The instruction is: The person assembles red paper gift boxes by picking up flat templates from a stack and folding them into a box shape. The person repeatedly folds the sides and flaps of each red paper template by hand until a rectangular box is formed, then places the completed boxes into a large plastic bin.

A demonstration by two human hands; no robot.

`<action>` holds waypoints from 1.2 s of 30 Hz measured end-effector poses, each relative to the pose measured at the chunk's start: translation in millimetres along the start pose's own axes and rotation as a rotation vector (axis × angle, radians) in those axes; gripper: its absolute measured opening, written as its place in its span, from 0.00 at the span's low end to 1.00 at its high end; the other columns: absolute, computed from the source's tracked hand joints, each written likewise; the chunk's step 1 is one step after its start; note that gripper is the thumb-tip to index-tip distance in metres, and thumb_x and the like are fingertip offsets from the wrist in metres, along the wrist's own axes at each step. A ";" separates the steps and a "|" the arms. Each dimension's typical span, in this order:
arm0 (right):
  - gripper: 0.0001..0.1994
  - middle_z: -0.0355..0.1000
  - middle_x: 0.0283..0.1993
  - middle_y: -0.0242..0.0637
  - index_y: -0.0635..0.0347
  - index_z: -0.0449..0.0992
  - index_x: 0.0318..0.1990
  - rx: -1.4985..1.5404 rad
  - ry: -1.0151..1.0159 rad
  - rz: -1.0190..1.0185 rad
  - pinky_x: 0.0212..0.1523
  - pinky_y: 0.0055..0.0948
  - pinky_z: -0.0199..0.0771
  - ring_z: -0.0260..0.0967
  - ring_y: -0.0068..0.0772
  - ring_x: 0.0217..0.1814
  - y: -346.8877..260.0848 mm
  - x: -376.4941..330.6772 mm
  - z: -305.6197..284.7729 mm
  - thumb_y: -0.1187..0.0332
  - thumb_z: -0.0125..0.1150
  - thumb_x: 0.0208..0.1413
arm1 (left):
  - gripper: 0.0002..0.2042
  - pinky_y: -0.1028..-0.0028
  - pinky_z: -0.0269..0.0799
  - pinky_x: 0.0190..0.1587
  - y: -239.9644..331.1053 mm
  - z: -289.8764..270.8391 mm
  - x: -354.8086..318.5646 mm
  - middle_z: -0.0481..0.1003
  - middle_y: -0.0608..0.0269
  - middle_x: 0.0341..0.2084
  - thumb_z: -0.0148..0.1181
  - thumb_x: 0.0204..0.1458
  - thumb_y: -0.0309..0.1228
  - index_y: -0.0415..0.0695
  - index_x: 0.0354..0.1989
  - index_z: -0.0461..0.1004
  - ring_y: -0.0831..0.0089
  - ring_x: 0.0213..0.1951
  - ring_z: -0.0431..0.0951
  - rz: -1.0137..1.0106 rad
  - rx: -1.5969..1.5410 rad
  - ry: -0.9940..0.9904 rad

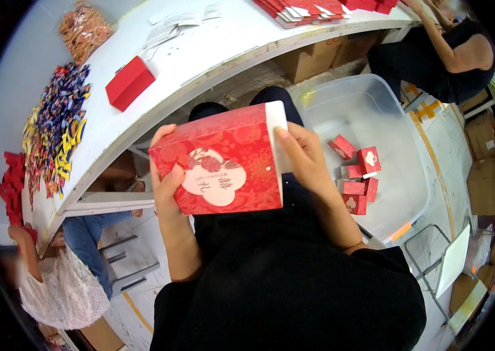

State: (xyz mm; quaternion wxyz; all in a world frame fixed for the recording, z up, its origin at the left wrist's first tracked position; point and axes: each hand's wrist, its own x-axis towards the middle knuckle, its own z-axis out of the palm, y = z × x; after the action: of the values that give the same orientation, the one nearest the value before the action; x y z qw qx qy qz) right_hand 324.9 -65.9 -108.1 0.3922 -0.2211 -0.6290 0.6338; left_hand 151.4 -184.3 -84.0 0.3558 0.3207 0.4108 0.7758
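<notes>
On the near side of the white surface [212, 50], above the wearer's lap, a large red box [247, 175] is held up between two hands, apart from the surface. Left hand [168, 184]: fingers part-closed round the box's left end, thumb on the printed face. Right hand [306, 155]: part-closed at the opposite end, thumb on the white strip [276, 120] projecting there (its other fingers are largely hidden). Printed face up, bearing a pale lobed panel [218, 181], lettering inverted. On the surface: one plain red carton [130, 83] toward its left part; a heap of small blue and yellow packets [60, 120] at its left end; a bag of orange-brown pieces [85, 30] at its far left edge; flat red cartons [303, 11] stacked toward its right. Right of the surface's near edge, a clear plastic tub [402, 193] contains several small red boxes [369, 157]. A person in black [461, 58] is at the surface's right end; a person in white [63, 286], at its left.
</notes>
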 end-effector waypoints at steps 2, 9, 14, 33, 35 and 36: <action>0.14 0.66 0.24 0.24 0.66 0.72 0.31 0.053 -0.005 0.012 0.25 0.17 0.60 0.59 0.11 0.26 1.5 -1.1 -0.5 0.65 0.44 0.60 | 0.35 0.70 0.64 0.52 -4.2 -5.0 2.5 0.66 0.51 0.45 0.62 0.37 0.36 0.36 0.55 0.55 0.65 0.47 0.70 0.003 0.002 -0.035; 0.14 0.69 0.26 0.31 0.67 0.72 0.36 0.127 -0.028 -0.111 0.30 0.23 0.66 0.64 0.18 0.29 20.7 10.5 3.4 0.63 0.47 0.58 | 0.32 0.62 0.58 0.57 -13.4 -16.6 4.0 0.60 0.51 0.52 0.50 0.47 0.38 0.39 0.60 0.50 0.60 0.54 0.63 0.019 0.097 -0.142; 0.14 0.69 0.26 0.32 0.69 0.71 0.34 0.058 -0.101 -0.078 0.29 0.24 0.66 0.65 0.18 0.28 24.6 13.5 -5.3 0.63 0.49 0.57 | 0.34 0.65 0.63 0.54 -9.9 -2.9 3.9 0.63 0.49 0.49 0.55 0.43 0.38 0.38 0.59 0.50 0.60 0.50 0.68 -0.009 0.027 -0.026; 0.19 0.68 0.35 0.30 0.67 0.67 0.47 0.284 -0.064 0.078 0.37 0.19 0.64 0.63 0.16 0.35 16.3 5.1 -4.6 0.60 0.38 0.61 | 0.32 0.66 0.68 0.51 -24.9 -7.8 10.5 0.66 0.51 0.47 0.56 0.42 0.31 0.40 0.57 0.52 0.62 0.48 0.70 -0.105 -0.258 -0.110; 0.20 0.69 0.37 0.31 0.67 0.66 0.48 0.281 -0.068 0.093 0.38 0.20 0.64 0.64 0.17 0.36 16.4 4.8 -4.5 0.58 0.38 0.61 | 0.32 0.66 0.68 0.50 -24.7 -7.2 10.9 0.66 0.51 0.46 0.56 0.42 0.31 0.40 0.57 0.52 0.62 0.48 0.71 -0.107 -0.259 -0.114; 0.20 0.69 0.39 0.33 0.66 0.66 0.48 0.283 -0.090 0.105 0.40 0.20 0.63 0.65 0.19 0.38 19.5 5.3 -7.5 0.58 0.39 0.60 | 0.32 0.66 0.68 0.50 -24.5 -7.3 10.9 0.66 0.51 0.46 0.56 0.42 0.31 0.40 0.57 0.52 0.62 0.48 0.71 -0.108 -0.258 -0.117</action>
State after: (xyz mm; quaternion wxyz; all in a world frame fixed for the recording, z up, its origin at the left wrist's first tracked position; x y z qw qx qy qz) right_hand 323.3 -55.2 -126.8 0.3571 -0.1678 -0.5380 0.7449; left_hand 146.8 -168.3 -106.3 0.4586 0.2944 0.3030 0.7818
